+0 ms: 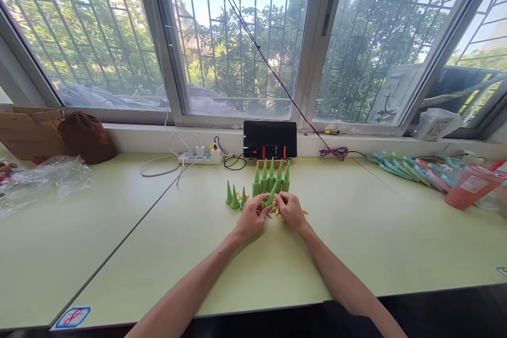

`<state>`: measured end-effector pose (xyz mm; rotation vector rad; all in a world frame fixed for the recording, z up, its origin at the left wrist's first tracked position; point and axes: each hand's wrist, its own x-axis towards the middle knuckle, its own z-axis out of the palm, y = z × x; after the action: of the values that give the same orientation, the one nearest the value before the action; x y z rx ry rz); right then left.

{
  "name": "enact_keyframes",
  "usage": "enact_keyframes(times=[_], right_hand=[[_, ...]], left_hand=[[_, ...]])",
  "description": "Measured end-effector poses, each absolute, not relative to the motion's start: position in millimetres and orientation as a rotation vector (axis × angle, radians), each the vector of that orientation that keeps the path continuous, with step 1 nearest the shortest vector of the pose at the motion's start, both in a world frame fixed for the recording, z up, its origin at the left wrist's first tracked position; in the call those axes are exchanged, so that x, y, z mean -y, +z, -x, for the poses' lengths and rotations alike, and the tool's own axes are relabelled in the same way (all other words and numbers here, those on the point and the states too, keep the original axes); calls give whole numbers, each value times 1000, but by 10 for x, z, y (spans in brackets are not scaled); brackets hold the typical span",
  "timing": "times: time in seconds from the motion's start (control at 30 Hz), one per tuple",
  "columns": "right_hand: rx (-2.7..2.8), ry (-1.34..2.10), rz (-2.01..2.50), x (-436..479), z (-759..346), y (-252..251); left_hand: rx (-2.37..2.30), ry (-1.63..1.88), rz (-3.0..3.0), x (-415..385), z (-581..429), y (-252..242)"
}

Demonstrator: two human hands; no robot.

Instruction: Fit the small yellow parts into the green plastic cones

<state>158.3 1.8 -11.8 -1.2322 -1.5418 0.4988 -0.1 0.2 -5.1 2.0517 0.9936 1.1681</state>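
Green cone [271,195], one: tilted, between the hands, left hand's [252,215] fingers clamped on it. Right hand [291,210]: fingertips beside cone, grip unclear. Yellow pieces [279,216]: on desk [253,269].

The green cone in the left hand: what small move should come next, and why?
Perhaps work at the side of the green cone with the right hand: the left hand holds it tilted, and the right is close beside it, above scattered yellow pieces.

Daylight through the windows [356,58] ahead of me brightens the pale table [356,243] and washes out the sky [198,2]. The wide view fans the window frames [315,37] outward, while my left hand [251,216] looks fairly sharp.
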Motion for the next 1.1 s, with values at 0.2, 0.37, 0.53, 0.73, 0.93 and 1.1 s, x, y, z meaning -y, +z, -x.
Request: enact_keyframes(times=[0.2, 0.37, 0.53, 0.73, 0.93, 1.1], right_hand=[[1472, 531, 1183, 5, -1536, -92], [1444, 645, 1079, 33, -1517, -65], [1463, 671, 1046, 26, -1518, -91], [1503, 675, 1063, 20, -1546, -104], [1580, 612, 1117, 40, -1573, -97], [1596, 549, 1149, 44, -1583, -74]], left_hand=[[-1066, 1189, -1968, -24, -31, -43], [-1112, 1223, -1889, -21, -35, -4], [-1117, 1231, -1855, 1, -36, 29], [-1080, 1225, -1882, 0, -22, 11], [-1071, 1212, -1891, 8, -4, -11], [-1029, 1208, -1892, 4, -8, -22]])
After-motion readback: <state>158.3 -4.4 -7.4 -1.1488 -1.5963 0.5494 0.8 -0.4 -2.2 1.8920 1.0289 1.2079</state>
